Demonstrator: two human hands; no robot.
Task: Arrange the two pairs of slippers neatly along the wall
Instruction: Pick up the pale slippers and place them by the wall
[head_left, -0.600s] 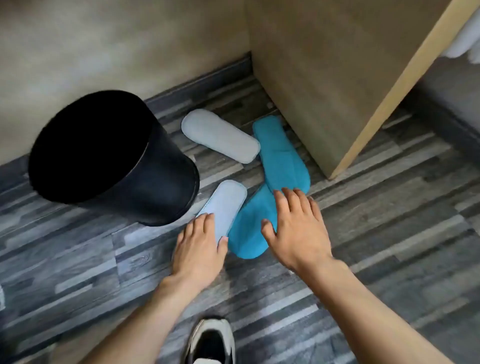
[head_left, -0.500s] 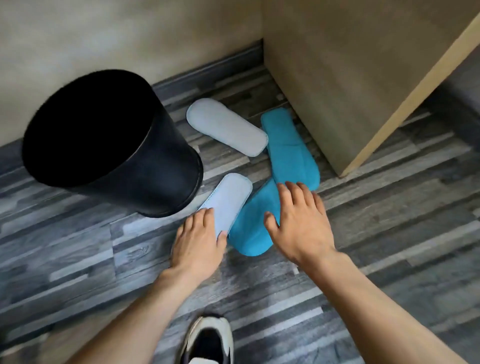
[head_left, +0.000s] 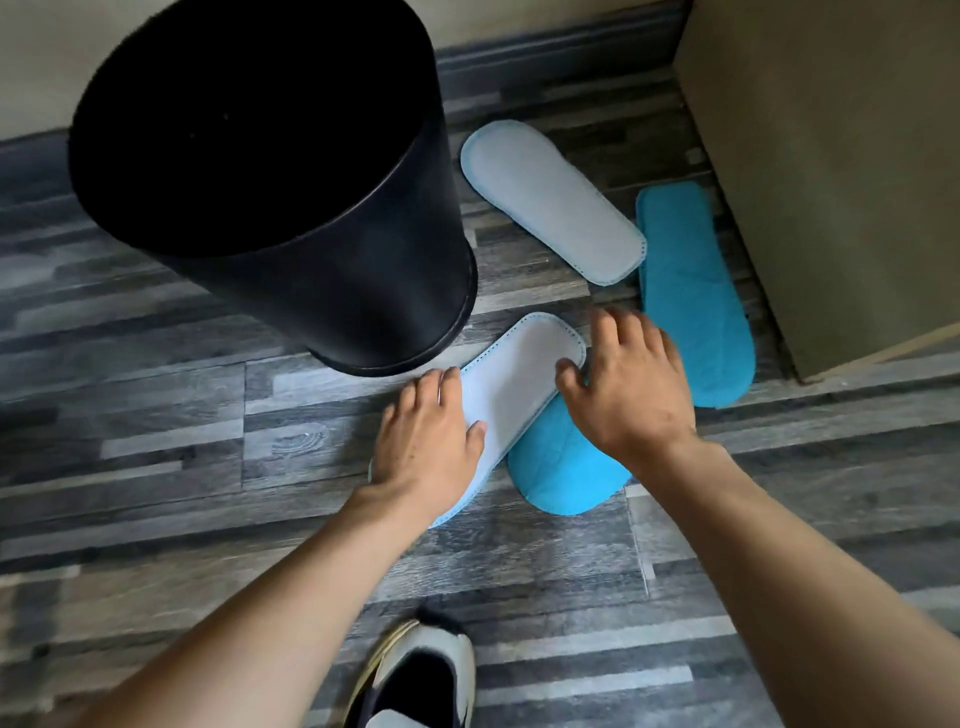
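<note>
Pale slipper (head_left: 514, 379) under left hand (head_left: 423, 447)

arms: bare, no sleeves | hands: bare | shoe (head_left: 415, 680): white upper, black opening, tan trim

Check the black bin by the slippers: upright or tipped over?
Upright. The black bin stands on its base on the floor, open mouth facing up; its inside is too dark to tell contents.

Dim, even indoor light; soft shadows; bin (head_left: 270, 171) interior pure black; slight blur and wide-angle bending at edges.
</note>
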